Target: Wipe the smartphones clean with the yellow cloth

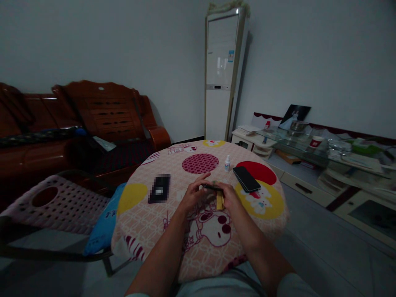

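both hands are working together over the middle of the round bench [148, 231], which is wearing a patterned cloth with cartoon figures and coloured circles. the left hand [193, 196] is pinching the left end of a thin dark flat object [212, 187] between thumb and fingers, so it is closed around that object. the right hand [230, 198] is gripping the right end of the same object and is also touching a small yellow piece [220, 201] that is hanging just below it (what this piece is cannot be told in the dim light). the dark object is sitting level between the two hands, just above the cloth, near the centre of the bench and toward its near half.

surrounding items:
- a black phone [246, 178] is lying flat on the cloth, right of and slightly beyond the hands, partly over a red circle.
- a small white bottle [227, 163] is standing upright just left of the phone, at the far side.
- a dark rectangular item [159, 189] (blurred) is lying flat to the left of the hands, apart from them.
- a perforated plastic chair [55, 202] is standing at the left of the bench, with a blue cushion [105, 222] between them.
- a wooden sofa [93, 119] is standing at the far left.
- a tall white air conditioner [221, 74] is standing against the far wall.
- a glass-topped low cabinet [324, 165] is carrying assorted items at the right.
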The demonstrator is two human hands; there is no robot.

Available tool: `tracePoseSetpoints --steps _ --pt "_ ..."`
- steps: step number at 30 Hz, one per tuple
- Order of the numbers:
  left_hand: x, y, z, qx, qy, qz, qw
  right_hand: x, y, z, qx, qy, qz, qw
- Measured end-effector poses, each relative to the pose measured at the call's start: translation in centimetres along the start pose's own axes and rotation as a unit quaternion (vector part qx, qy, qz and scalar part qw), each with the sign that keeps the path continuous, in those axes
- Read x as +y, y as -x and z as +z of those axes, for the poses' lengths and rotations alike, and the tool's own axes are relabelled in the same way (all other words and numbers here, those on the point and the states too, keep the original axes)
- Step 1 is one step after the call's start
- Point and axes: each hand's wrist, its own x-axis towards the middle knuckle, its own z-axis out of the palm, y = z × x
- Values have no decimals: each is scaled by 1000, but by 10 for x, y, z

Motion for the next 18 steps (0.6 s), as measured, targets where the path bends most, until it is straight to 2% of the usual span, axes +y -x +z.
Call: tracePoseSetpoints --steps 2,3,5,6,7,9,11,13,18 --pt "-4 -1 1 7 16 -10 1000 0 -1 -1 -16 -87 62 994" --pt "-7 -2 2 29 38 -19 999 -1 -1 -1 -20 -135 94 986" --pt "-16 -3 5 119 104 -55 986 -4 -1 -1 2 -180 100 979" --pt "-21 -3 6 152 133 -96 975 -5 -1 0 15 -187 91 978" --pt "-25 -3 8 162 165 -145 962 -7 0 0 26 -186 79 979" --pt "-31 -1 11 128 224 -244 935 -8 1 2 40 -166 51 984" --pt "-34 1 14 86 283 -308 904 -8 2 4 48 -122 18 991" --pt "-33 2 16 66 330 -326 884 -6 1 4 51 -57 -24 997" --pt "-30 2 16 54 375 -318 869 -5 -8 -5 93 103 -118 983"
